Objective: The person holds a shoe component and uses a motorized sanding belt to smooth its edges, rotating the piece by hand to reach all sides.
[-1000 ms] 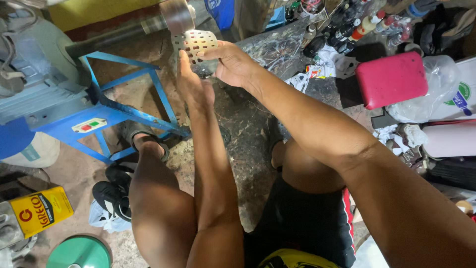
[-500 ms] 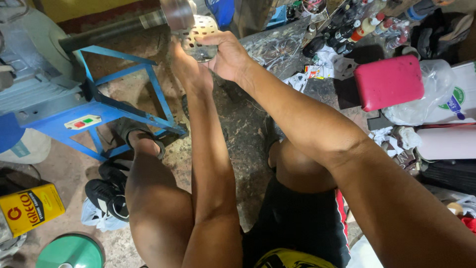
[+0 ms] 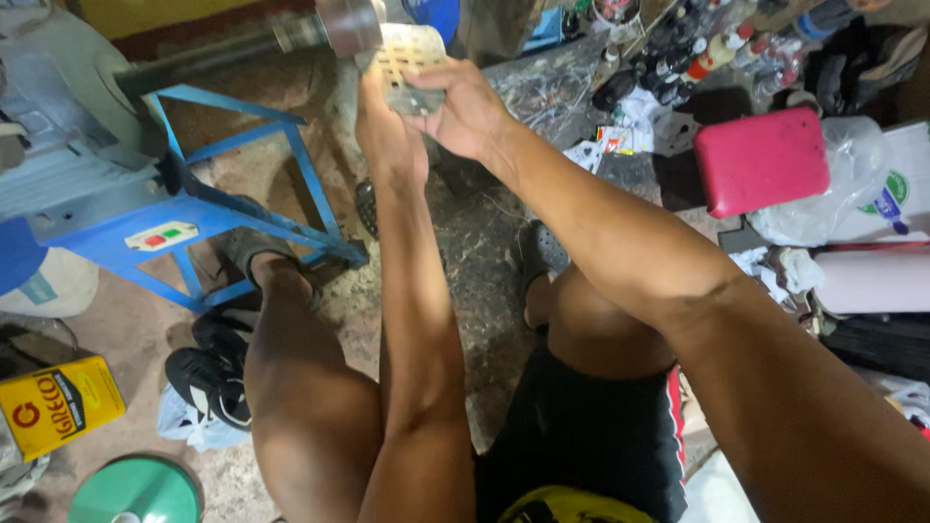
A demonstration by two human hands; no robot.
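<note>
Both hands clamp a perforated metal plate [image 3: 410,66] against the right face of the spinning wheel [image 3: 349,21] at the end of the machine's dark shaft [image 3: 208,53]. The left hand [image 3: 387,136] grips the plate's lower edge from below; the right hand [image 3: 465,107] pinches its right side, away from the wheel. The plate's long axis runs upright, roughly crosswise to the shaft, and the left hand sits nearer the wheel.
</note>
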